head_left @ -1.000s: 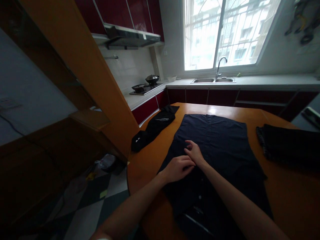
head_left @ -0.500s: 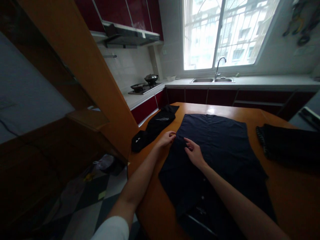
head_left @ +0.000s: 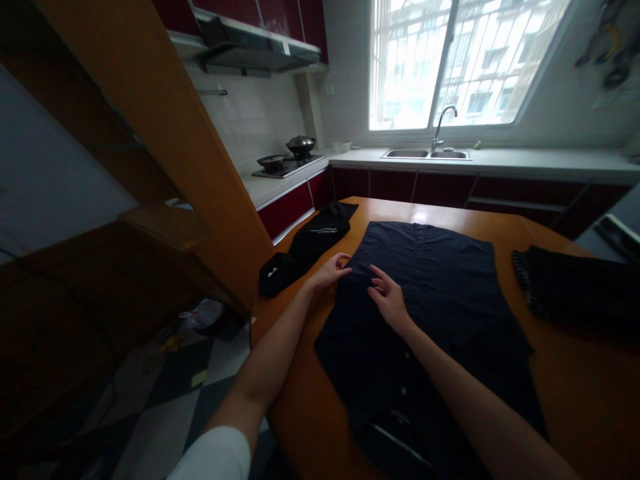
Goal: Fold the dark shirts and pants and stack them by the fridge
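A dark navy button-up shirt point(head_left: 440, 280) is spread on the wooden table, with its collar end towards me and small pale buttons down the front. At the shirt's left edge is my left hand point(head_left: 330, 271), its thumb and forefinger curved with a gap between them, fingertips at or just over the cloth. My right hand point(head_left: 390, 300) hovers over or rests lightly on the left part of the shirt; its fingers are apart and hold nothing. Whether either hand touches the fabric is hard to tell.
A black garment point(head_left: 313, 240) with white marks lies along the table's left side. On the right is a folded dark cloth point(head_left: 575, 283). The wooden table point(head_left: 295, 373) ends at the left above a checkered floor. Beyond are a stove point(head_left: 287, 167) and sink point(head_left: 425, 154).
My left thumb and forefinger have parted at the shirt's edge, where they were closer together. The right fingers have spread a little. The shirt lies almost the same; the view has shifted slightly.
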`<state>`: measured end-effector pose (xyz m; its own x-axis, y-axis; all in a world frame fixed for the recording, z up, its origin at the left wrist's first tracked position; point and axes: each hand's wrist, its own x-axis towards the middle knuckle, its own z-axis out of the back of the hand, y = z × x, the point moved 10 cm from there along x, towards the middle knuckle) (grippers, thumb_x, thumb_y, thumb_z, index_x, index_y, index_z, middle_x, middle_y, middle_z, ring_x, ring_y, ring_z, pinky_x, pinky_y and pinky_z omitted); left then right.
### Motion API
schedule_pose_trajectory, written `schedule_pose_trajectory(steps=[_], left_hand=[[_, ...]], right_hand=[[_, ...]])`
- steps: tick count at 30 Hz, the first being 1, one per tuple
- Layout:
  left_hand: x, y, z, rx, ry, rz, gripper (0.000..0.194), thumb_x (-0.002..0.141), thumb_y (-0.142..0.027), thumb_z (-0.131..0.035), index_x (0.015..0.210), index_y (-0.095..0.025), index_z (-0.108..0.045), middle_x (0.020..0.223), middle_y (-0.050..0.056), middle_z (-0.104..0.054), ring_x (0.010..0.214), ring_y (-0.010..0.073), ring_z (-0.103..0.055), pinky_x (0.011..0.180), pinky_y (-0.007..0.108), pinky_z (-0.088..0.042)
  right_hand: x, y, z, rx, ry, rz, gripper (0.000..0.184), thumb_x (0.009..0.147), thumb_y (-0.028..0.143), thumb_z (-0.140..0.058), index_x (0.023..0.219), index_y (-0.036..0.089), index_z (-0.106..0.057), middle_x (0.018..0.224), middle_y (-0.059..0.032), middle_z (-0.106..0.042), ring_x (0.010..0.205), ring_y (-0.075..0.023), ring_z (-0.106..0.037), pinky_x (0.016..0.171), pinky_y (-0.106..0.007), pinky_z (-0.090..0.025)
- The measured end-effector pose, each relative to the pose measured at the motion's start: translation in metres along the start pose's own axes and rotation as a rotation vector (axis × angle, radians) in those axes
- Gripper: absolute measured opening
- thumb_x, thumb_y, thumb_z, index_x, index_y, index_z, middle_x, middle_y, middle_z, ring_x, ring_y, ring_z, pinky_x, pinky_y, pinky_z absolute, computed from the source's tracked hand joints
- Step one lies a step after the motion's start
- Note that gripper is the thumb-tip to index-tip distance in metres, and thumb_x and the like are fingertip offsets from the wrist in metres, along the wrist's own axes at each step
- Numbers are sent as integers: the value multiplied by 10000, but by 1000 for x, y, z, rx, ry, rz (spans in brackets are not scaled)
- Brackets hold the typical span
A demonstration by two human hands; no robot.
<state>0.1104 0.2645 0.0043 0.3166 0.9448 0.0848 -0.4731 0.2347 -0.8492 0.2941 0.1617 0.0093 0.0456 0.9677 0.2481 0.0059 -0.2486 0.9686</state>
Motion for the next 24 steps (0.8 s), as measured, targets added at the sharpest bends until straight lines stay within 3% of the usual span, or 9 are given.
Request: schedule_pose_trajectory(steps=[5, 8, 11, 15, 18, 24], left_hand=[[-2, 1, 11, 152, -125, 12, 439, 758, -246, -772, 1169, -134, -662, 881, 39, -648, 786, 177, -614, 749, 286, -501], [-7, 1, 23, 234, -202, 30, 289, 839, -221, -669, 1115, -133, -680, 999, 99, -678, 915, 212, -636, 833, 319, -503], [-15, -3, 34, 299, -210, 51, 192, 872, -209, -611, 1031, -145, -696, 1004, 96, -701, 907, 201, -650, 834, 300, -496], [-34, -16, 36, 369, -110, 93, 124, 846, -271, -657, 806, -159, -692, 765, 45, -693, 700, 181, -638, 690, 269, -477], [-60, -33, 29, 402, -21, 92, 126, 802, -279, -708, 743, -174, -669, 689, 11, -660, 632, 161, -603, 619, 250, -432], [-151, -57, -13, 390, 365, 31, 193, 733, -239, -751, 906, -214, -668, 805, -19, -631, 689, 149, -580, 602, 227, -422]], right_hand=[[-1, -9, 4, -206, -14, -5, 608, 772, 235, -589, 1377, 173, -585, 989, -69, -698, 764, -163, -637, 762, -332, -553], [-3, -13, 4, -410, -7, -3, 572, 787, 194, -566, 1357, 160, -603, 1027, -100, -707, 834, -190, -661, 827, -357, -542], [-5, -15, 5, -547, 2, -28, 538, 823, 204, -574, 1360, 186, -599, 1064, -106, -719, 906, -218, -681, 867, -379, -534], [-7, -13, 0, -639, 62, -32, 481, 857, 184, -565, 1335, 210, -613, 1143, -91, -720, 977, -222, -689, 906, -366, -522], [-9, -9, -6, -693, 117, 5, 384, 876, 165, -546, 1232, 226, -676, 1191, -61, -710, 1036, -216, -677, 953, -349, -501], [-13, -1, -12, -739, 149, 42, 351, 910, 161, -492, 1175, 219, -715, 1209, -71, -698, 1060, -228, -673, 955, -349, -498]])
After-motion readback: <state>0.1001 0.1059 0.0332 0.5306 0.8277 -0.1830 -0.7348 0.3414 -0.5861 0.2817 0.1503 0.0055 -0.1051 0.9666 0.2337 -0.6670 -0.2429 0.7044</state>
